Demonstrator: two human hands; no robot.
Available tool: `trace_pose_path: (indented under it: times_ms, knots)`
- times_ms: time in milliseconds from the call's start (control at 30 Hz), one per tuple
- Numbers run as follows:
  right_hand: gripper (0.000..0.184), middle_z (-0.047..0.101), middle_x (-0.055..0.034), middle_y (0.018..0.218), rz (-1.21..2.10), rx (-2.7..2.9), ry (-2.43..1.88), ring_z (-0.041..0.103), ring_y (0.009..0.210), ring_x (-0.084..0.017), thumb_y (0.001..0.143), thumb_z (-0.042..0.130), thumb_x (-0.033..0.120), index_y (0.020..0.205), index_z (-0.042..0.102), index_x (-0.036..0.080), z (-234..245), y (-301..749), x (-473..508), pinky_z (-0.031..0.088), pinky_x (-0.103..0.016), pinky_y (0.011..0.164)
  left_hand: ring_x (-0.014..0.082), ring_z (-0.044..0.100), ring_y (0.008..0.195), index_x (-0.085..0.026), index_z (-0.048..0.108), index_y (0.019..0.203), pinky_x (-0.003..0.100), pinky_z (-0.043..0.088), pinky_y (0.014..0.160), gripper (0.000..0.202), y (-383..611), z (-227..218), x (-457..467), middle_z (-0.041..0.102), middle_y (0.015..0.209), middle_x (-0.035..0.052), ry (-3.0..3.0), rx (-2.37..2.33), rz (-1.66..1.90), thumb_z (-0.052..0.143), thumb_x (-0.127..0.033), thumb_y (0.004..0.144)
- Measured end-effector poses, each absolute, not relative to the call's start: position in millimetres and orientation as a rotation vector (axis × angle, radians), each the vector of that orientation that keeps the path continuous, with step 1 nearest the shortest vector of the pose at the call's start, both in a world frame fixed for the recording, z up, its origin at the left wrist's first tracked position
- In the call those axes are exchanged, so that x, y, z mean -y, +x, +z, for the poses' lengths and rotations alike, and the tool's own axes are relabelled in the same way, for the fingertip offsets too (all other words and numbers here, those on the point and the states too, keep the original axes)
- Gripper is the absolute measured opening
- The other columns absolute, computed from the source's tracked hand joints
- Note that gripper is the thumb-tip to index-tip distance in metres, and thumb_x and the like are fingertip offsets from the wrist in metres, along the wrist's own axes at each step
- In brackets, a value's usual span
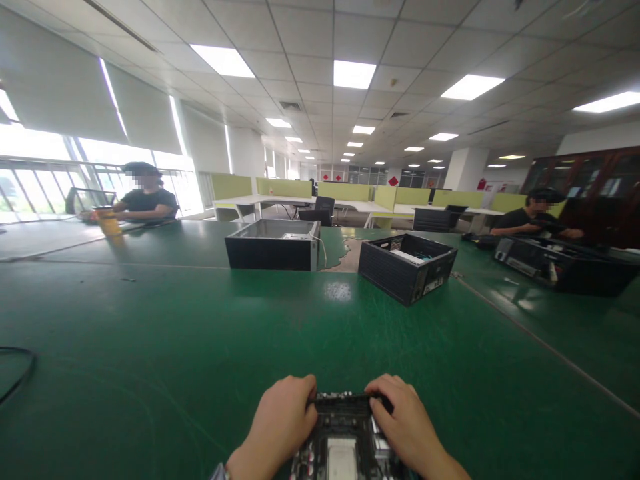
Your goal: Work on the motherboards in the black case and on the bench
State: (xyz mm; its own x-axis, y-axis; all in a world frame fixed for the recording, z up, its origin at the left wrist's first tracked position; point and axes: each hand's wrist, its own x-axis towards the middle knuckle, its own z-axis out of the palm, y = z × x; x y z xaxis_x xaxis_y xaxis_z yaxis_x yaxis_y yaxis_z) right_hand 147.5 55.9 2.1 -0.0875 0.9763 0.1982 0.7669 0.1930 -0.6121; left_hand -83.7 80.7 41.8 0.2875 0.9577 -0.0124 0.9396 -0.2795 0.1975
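A computer motherboard [345,427] with a pale square at its middle is at the bottom of the view, its near part cut off by the frame. My left hand [283,420] is closed at the far left corner, fingers curled over the edge. At the far right corner my right hand [403,417] pinches with thumb and fingers. Between the two hands runs a dark strip with small light spots, along the far edge. Whether it is a separate part I cannot tell. My fingertips are partly hidden.
Two open black computer cases, one at left [273,257] and one at right [400,270], stand farther back on the green table [200,333]. Another case [565,267] is before a person at right. A second person sits at far left behind an amber container [109,221]. A black cable [25,373] lies left.
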Motion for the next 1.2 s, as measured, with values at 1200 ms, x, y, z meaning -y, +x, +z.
trace_pose_path:
  times_ms: [1200]
  knots:
    - [0.017,0.064,0.0011,0.087,0.461,1.916,-1.712,0.053,0.087,-0.017,0.08,0.044,0.023,0.083,0.06,0.024,7,144,-53,0.034,-0.029,0.079,0.021,0.061,0.085,-0.025,0.063,0.088,0.03,0.042,0.072,0.027,-90,52,-81,0.068,0.088,0.0052,2.371,-1.7,0.125,0.046,-0.015,0.07]
